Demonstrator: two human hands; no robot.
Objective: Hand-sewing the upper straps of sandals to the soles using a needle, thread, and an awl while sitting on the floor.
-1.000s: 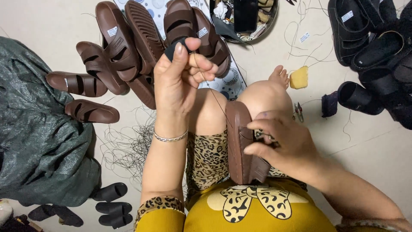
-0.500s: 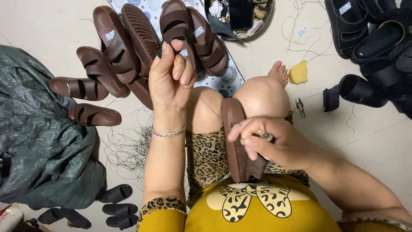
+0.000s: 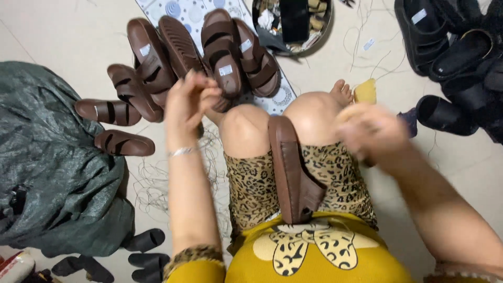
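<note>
A brown sandal (image 3: pixel 291 167) lies sole-up along my lap, wedged between my bare knees. My left hand (image 3: pixel 191 99) is raised above the left knee with its fingertips pinched together; I cannot make out a thread in them. My right hand (image 3: pixel 372 131) is a motion blur over the right knee, off the sandal and to its right. Whether it holds anything cannot be made out.
A heap of brown sandals (image 3: pixel 183 52) lies on a patterned mat beyond my knees. A dark green bag (image 3: pixel 52 167) fills the left. Black sandals (image 3: pixel 456 47) are piled at top right, more (image 3: pixel 141 246) at bottom left. A round tray (image 3: pixel 293 21), a yellow block (image 3: pixel 365 90) and loose threads (image 3: pixel 157 173) are on the floor.
My right hand has left the sandal and swung out to the right, now blurred. My left hand has dropped lower and to the left. The sandal stays between my knees.
</note>
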